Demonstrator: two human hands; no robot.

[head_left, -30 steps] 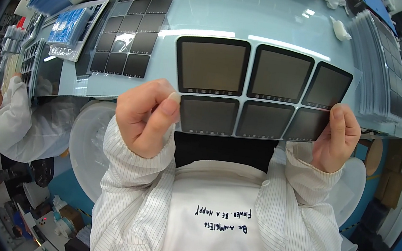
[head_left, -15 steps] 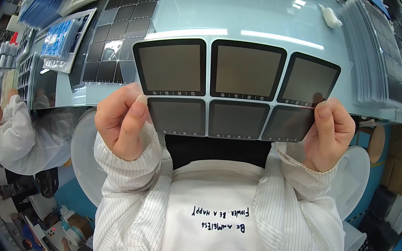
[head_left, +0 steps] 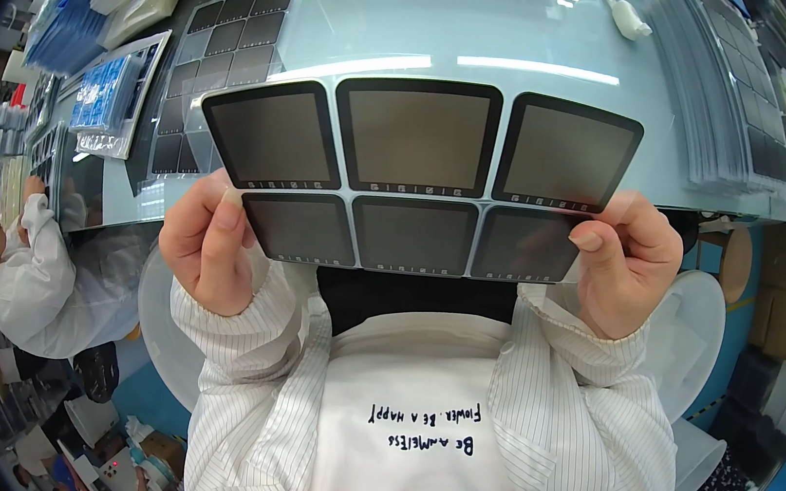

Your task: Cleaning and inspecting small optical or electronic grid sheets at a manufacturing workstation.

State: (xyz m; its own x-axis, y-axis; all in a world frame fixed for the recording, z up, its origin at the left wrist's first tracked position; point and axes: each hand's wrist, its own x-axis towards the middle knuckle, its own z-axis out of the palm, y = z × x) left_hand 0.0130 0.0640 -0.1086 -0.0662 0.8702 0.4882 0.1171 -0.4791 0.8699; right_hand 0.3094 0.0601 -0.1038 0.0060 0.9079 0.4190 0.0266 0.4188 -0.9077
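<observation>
1. Head view, looking down: a person in a white pinstriped jacket (head_left: 578, 416) is at a pale, glossy bench (head_left: 390, 29), both hands raised in front of the body.
2. Six-panel sheet (head_left: 416, 140): dark, round-cornered panels in two rows of three, separated by pale strips. It is held up by the bench's near edge, tilted so that the upper row looks larger than the lower.
3. Left hand (head_left: 214, 241): pinching the sheet's left edge, thumb near where the rows meet, fingers mostly hidden.
4. Right hand (head_left: 628, 265): gripping the right edge, thumb by the lower row's end panel, fingers partly behind.
5. Step in hand, as a judgement: the sheet seems to be held face-up to be looked over. Moving it from here would call for both hands acting together, grip light and at the rims, so that it does not bend or smudge.
6. Toward the bench's left edge, a sheet of smaller dark panels (head_left: 218, 72) lies partly behind the held one, with a blue pack (head_left: 106, 92) just beside it. Toward the right edge is a stack of clear-sleeved sheets (head_left: 705, 97).
7. Off the bench's left side, a co-worker in white (head_left: 25, 284) reaches toward the bench; what that hand does is too small to tell.
</observation>
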